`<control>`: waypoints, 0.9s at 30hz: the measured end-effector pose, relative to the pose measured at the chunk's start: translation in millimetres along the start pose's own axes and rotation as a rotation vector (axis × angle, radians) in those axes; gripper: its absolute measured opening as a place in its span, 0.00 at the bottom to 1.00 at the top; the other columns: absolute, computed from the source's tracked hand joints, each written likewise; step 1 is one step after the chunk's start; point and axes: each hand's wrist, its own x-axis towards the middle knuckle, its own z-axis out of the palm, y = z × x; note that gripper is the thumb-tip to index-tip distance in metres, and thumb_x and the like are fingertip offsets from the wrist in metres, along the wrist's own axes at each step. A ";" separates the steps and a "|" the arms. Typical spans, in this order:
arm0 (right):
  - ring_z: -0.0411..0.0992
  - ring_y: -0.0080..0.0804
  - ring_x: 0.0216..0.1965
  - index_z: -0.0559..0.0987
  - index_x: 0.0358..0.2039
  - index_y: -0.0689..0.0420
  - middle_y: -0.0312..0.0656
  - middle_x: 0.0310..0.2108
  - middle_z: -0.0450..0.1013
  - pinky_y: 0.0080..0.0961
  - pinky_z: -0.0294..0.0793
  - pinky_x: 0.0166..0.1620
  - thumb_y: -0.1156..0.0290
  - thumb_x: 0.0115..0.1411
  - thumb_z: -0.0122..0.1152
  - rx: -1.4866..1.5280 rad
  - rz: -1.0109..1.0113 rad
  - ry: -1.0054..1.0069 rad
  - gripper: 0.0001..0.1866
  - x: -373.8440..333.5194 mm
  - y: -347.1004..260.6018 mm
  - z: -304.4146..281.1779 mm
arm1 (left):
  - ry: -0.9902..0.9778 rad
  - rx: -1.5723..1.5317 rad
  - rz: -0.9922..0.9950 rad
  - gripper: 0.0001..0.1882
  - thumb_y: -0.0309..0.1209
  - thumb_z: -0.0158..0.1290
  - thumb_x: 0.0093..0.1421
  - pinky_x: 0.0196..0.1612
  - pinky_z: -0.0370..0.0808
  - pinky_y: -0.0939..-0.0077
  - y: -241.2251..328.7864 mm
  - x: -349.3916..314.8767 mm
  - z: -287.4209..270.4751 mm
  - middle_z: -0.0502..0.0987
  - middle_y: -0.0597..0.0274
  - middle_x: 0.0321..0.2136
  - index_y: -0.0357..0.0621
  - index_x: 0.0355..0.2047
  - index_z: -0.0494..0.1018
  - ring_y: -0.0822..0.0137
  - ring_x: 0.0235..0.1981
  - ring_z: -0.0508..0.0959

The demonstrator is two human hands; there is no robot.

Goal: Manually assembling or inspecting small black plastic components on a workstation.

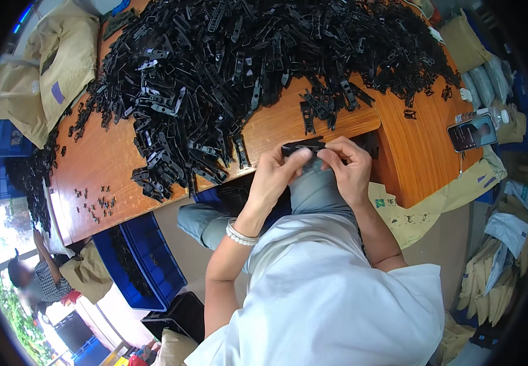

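Between my two hands, just off the table's front edge and above my lap, is a slim black plastic part (303,146). My left hand (278,168) pinches its left end, thumb laid along it. At its right end the fingers of my right hand (348,163) are closed on it too. Fingers cover much of the part, so its exact kind does not show. Beyond my hands a large heap of long black plastic clip-like parts (233,79) spreads over the brown wooden table (288,125). A small cluster of the same parts (325,107) lies nearest to my hands.
Several tiny pieces (98,204) lie at the table's left. A phone (472,133) rests at the right. Below the left edge stands a blue crate (154,259); sacks (65,67) lean at the far left. Another person (44,274) is at the lower left. A yellowish bag (410,213) hangs at the right.
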 end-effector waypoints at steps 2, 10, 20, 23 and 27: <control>0.67 0.18 0.22 0.75 0.27 0.64 0.35 0.23 0.68 0.11 0.64 0.27 0.73 0.52 0.61 -0.059 -0.083 -0.079 0.07 0.3 6.7 -1.2 | 0.036 0.043 0.018 0.09 0.31 0.52 0.55 0.20 0.59 0.87 -1.6 -0.9 1.5 0.68 0.68 0.16 0.36 0.26 0.70 0.79 0.16 0.64; 0.68 0.18 0.24 0.75 0.36 0.64 0.36 0.30 0.69 0.11 0.63 0.26 0.71 0.55 0.57 0.305 0.006 -0.098 0.11 -3.6 -6.7 16.6 | -0.035 -0.084 0.164 0.06 0.28 0.54 0.53 0.24 0.60 0.88 9.0 -10.0 2.2 0.69 0.69 0.19 0.38 0.26 0.71 0.79 0.19 0.64; 0.67 0.18 0.21 0.74 0.35 0.65 0.38 0.21 0.71 0.11 0.61 0.21 0.69 0.59 0.51 0.317 0.070 -0.022 0.11 3.0 6.5 8.6 | 0.344 0.772 0.674 0.07 0.27 0.53 0.53 0.28 0.70 0.81 51.1 52.7 -72.8 0.73 0.62 0.21 0.37 0.31 0.75 0.72 0.23 0.73; 0.68 0.18 0.21 0.74 0.35 0.65 0.37 0.22 0.70 0.11 0.61 0.21 0.69 0.58 0.52 0.316 0.116 -0.039 0.11 -1.6 12.2 8.4 | 0.584 1.188 0.661 0.07 0.24 0.51 0.52 0.29 0.72 0.78 79.4 86.0 -105.4 0.74 0.57 0.21 0.41 0.31 0.76 0.66 0.23 0.75; 0.69 0.20 0.22 0.74 0.35 0.66 0.36 0.23 0.69 0.12 0.61 0.21 0.69 0.58 0.53 0.319 0.164 -0.080 0.11 -4.8 14.3 8.7 | 0.645 1.651 0.748 0.12 0.22 0.48 0.49 0.29 0.73 0.72 92.4 104.8 -109.2 0.73 0.52 0.23 0.46 0.33 0.76 0.59 0.26 0.76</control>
